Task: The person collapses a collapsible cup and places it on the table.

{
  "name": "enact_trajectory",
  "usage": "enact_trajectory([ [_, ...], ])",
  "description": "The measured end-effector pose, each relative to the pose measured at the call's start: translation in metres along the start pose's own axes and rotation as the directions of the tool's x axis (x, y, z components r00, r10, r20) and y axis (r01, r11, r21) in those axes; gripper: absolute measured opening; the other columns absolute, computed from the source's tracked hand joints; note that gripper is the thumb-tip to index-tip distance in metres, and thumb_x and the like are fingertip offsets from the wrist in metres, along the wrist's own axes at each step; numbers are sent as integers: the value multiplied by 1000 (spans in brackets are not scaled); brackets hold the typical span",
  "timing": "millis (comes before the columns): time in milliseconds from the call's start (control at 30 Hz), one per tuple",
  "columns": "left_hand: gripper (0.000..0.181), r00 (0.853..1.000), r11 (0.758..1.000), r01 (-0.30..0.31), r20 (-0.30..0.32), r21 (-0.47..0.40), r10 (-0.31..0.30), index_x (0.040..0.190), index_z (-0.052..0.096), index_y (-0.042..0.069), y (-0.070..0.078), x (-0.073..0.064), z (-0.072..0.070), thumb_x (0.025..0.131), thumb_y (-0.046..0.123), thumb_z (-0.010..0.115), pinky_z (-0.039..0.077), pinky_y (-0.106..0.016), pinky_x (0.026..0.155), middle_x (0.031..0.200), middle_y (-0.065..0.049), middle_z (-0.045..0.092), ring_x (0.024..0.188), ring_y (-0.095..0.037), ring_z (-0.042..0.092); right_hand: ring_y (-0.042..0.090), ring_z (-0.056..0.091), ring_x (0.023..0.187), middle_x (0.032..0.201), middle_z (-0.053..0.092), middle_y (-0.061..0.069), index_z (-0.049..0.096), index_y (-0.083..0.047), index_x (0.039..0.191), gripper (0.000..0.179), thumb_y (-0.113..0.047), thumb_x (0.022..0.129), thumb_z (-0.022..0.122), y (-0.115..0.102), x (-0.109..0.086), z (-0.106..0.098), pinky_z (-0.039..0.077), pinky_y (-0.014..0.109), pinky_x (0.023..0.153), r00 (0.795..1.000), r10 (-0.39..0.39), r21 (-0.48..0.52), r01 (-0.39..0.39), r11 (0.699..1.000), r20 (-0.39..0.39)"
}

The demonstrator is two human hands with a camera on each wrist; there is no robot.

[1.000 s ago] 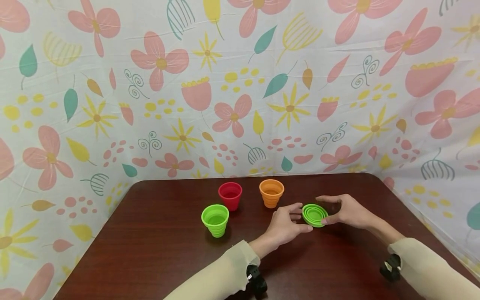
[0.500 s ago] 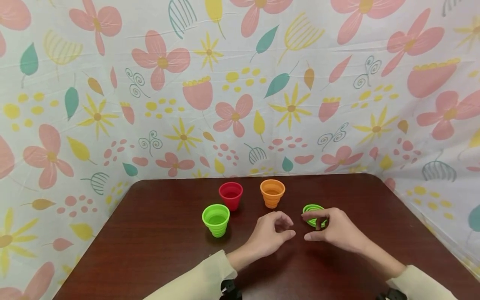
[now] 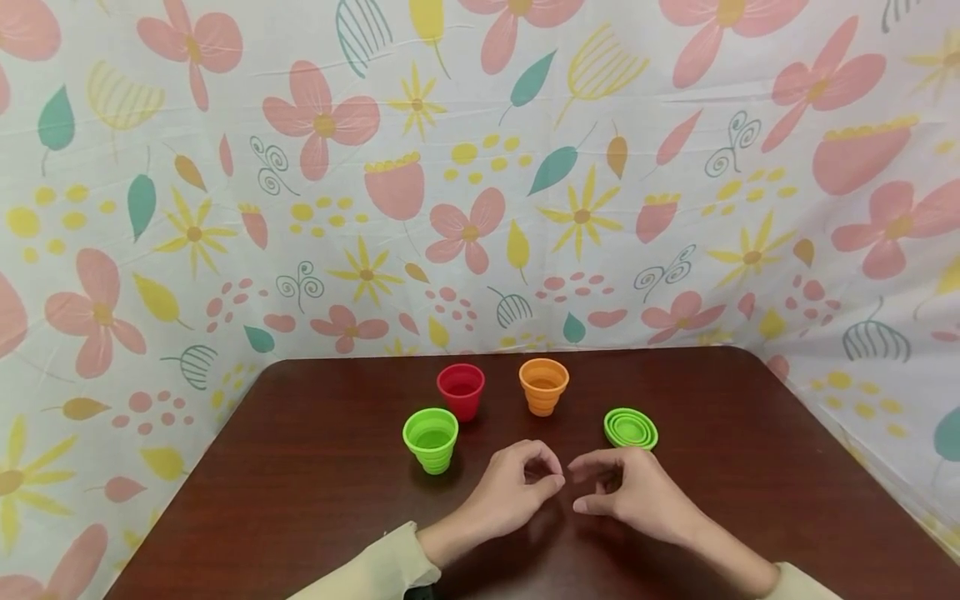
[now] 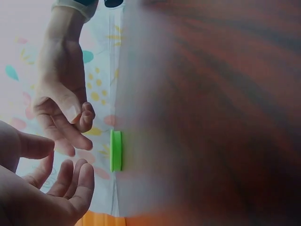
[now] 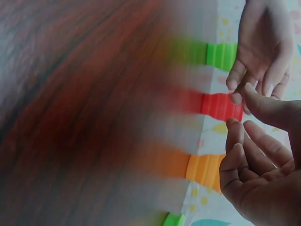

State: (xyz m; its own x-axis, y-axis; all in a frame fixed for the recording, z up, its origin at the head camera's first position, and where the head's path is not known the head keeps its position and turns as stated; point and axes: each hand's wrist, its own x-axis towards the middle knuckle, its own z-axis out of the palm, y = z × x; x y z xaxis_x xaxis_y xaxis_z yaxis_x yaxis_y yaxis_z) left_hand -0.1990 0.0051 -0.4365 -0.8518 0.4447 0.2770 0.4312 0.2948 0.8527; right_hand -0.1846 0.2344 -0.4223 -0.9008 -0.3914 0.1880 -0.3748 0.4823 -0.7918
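In the head view my left hand (image 3: 504, 492) and right hand (image 3: 642, 495) hover above the table, fingertips facing each other with a small gap. Fingers on both are loosely curved, and neither holds anything. Just beyond the right hand lies a green collapsible cup folded flat (image 3: 630, 427), its rings nested. A green collapsible cup (image 3: 431, 440) stands upright to the left of my left hand. Behind it are a red collapsible cup (image 3: 461, 392) and an orange collapsible cup (image 3: 543, 387), both upright. The left wrist view shows the flat green cup (image 4: 116, 150) edge-on.
A dark brown wooden table (image 3: 300, 500) with rounded far corners bears everything. Flower-printed cloth (image 3: 480, 167) hangs behind it and along both sides.
Both hands have left the flat green cup and drawn back toward the person, the right also moving left. The flat cup now lies uncovered; the standing cups have stayed put.
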Motion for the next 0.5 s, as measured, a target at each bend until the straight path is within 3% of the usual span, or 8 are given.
enact_trajectory([
  [300,13,1000,999,14,15,-30,-13,90,69,17,0,-12,-7,93,7,76,57,-25,84,97,3,68,90,-3,64,10,62,75,98,78,0,78,-5,113,38,-18,80,93,-6,0,11,55,25,64,999,-34,43,33,999,2],
  [500,16,1000,998,21,20,-60,-20,88,66,17,-1,-19,-10,93,6,77,57,-23,82,94,9,66,88,-4,66,9,62,73,96,78,2,78,-6,110,36,-19,80,93,-9,0,16,54,24,61,999,-35,52,34,998,10],
])
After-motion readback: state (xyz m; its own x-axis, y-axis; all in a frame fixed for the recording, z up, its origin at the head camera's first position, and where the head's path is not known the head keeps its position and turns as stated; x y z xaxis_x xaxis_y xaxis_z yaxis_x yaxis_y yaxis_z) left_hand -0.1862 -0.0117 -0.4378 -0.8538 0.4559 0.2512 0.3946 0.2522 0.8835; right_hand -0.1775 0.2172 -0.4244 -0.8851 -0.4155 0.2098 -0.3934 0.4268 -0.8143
